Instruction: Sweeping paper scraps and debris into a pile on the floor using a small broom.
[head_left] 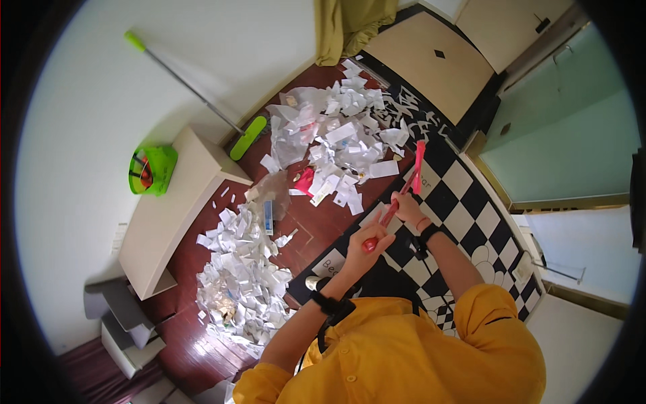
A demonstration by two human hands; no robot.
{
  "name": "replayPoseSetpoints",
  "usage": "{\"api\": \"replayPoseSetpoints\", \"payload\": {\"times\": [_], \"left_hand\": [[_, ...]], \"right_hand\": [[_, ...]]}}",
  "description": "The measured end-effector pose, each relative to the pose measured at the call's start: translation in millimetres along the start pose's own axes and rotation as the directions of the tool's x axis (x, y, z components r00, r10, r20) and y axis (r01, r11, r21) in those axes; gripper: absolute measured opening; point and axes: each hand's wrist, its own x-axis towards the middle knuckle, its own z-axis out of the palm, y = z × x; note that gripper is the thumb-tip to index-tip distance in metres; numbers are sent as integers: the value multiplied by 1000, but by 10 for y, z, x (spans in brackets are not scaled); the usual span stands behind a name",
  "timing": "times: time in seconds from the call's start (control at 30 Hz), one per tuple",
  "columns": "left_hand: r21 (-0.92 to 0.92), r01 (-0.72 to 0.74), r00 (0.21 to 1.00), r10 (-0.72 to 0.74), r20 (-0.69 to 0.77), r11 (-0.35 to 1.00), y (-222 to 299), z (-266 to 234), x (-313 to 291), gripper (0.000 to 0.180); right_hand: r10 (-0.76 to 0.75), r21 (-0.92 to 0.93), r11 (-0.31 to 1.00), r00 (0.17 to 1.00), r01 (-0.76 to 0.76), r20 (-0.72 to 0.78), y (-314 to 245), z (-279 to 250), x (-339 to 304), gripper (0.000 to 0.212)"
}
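Hands centre frame: left hand (367, 248) fisted on red broom handle (392, 210), right hand (408, 207) gripping higher. Handle's long axis runs up-right to brush head (418, 166), beside upper paper pile (336, 141).

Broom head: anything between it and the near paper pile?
Nothing visible. Both hands, left and right, grip the red broom; its head sits on the checkered mat just right of the paper pile. Only bare floor and the mat edge lie between.
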Motion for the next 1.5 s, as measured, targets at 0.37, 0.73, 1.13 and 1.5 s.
{"api": "replayPoseSetpoints", "payload": {"times": [0.37,0.73,1.13,1.5], "left_hand": [[373,281,938,-171,-302,884,685,49,151,17],[662,-27,1000,26,12,749,1269,484,457,26],[344,35,986,23,-162,938,747,600,960,37],[346,295,954,-292,-62,891,387,550,945,31]], "right_hand": [[-89,316,949,973,17,213,-1027,536,327,42],[-474,836,516,875,186,98,-1618,330,225,26],[27,126,992,967,5,-255,-402,-711,311,17],[42,253,967,991,-8,-128,-13,138,408,31]]}}
